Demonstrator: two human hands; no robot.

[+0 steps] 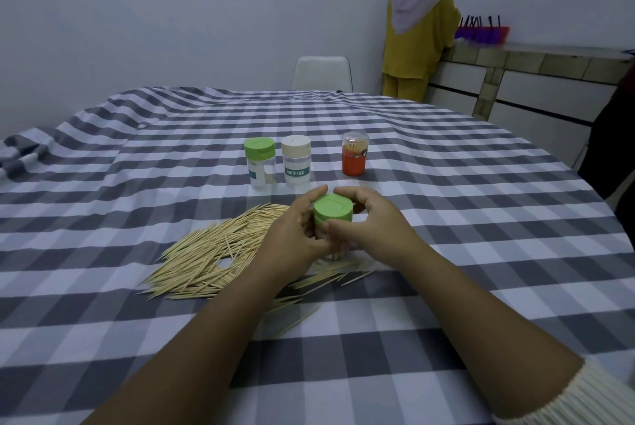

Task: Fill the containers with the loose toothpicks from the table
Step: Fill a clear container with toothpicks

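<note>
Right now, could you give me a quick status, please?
Both hands, left hand and right hand, gripping green-lidded container. Loose toothpicks piled left. Nothing obstructing.

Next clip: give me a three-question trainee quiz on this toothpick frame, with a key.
1. True or false: both hands grip the green-lidded container.
2. Which far container shows toothpicks through a clear cap? A green-lidded B beige-lidded C orange
3. On which side of the left hand is the main toothpick pile?

Key: 1 true; the right hand grips it too. 2 C, the orange container. 3 Its left.
</note>
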